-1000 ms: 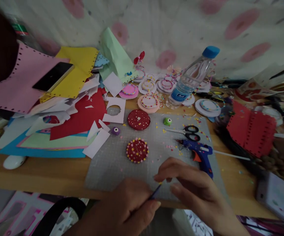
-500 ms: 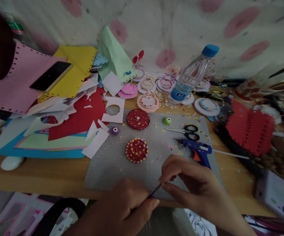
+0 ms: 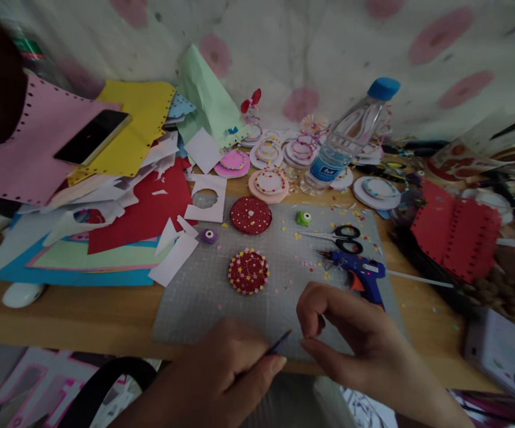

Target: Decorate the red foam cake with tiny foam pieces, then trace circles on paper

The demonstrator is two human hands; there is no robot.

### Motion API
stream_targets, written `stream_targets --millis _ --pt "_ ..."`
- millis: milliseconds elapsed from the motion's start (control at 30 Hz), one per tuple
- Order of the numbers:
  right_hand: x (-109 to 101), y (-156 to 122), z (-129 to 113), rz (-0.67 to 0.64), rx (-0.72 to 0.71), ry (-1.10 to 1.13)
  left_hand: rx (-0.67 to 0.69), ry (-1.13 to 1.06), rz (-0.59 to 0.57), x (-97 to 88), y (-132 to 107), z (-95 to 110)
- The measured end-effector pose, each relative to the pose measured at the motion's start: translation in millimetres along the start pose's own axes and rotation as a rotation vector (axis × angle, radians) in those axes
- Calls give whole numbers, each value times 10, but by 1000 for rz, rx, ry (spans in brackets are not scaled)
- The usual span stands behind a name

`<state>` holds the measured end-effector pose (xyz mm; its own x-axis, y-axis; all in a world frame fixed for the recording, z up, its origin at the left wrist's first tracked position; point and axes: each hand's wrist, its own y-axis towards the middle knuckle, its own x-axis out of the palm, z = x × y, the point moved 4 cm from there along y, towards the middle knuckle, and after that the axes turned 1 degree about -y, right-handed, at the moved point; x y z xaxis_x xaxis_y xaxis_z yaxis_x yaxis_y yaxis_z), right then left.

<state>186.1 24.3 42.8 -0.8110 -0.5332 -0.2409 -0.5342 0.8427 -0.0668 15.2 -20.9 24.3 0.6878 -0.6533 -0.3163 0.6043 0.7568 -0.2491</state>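
Observation:
My left hand [image 3: 231,374] is closed around a thin dark stick tool [image 3: 279,342] at the near edge of the grey cutting mat [image 3: 204,297]. Its tip points up and right toward my right hand [image 3: 351,342]. My right hand hovers just right of the tip with fingers curled and thumb and forefinger close together; I cannot make out anything between them. A red paper disc with yellow and pink dots [image 3: 248,271] lies on the mat just beyond both hands. A second red disc [image 3: 251,215] lies farther back.
A blue glue gun [image 3: 360,274] and black-handled scissors [image 3: 340,236] lie right of the discs. A tilted water bottle [image 3: 347,139] stands behind, among several decorated paper rounds. Coloured paper sheets and a phone [image 3: 92,138] pile up at left. Red punched paper [image 3: 458,232] lies at right.
My right hand has pulled slightly right, off the tool's tip, and its fingers have curled in. My left hand holds the tool in nearly the same place.

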Motion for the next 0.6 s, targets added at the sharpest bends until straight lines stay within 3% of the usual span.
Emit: stream_targets --millis 100,333,400,467,533,600 --pt "-19 -32 22 44 -7 43 -30 -63 20 -24 4 7" --pt "82 -47 42 167 -102 -4 -96 -528 107 3 81 -50" --pt "106 -81 29 269 -214 -116 -108 -726 169 6 128 -73" --pt "150 -136 -27 344 -418 -327 -157 -913 286 9 168 -105" --pt "234 -190 -92 350 -641 -562 -223 -976 420 40 181 -149" --pt "325 -210 -121 317 -771 -711 -317 -945 521 135 162 -224"
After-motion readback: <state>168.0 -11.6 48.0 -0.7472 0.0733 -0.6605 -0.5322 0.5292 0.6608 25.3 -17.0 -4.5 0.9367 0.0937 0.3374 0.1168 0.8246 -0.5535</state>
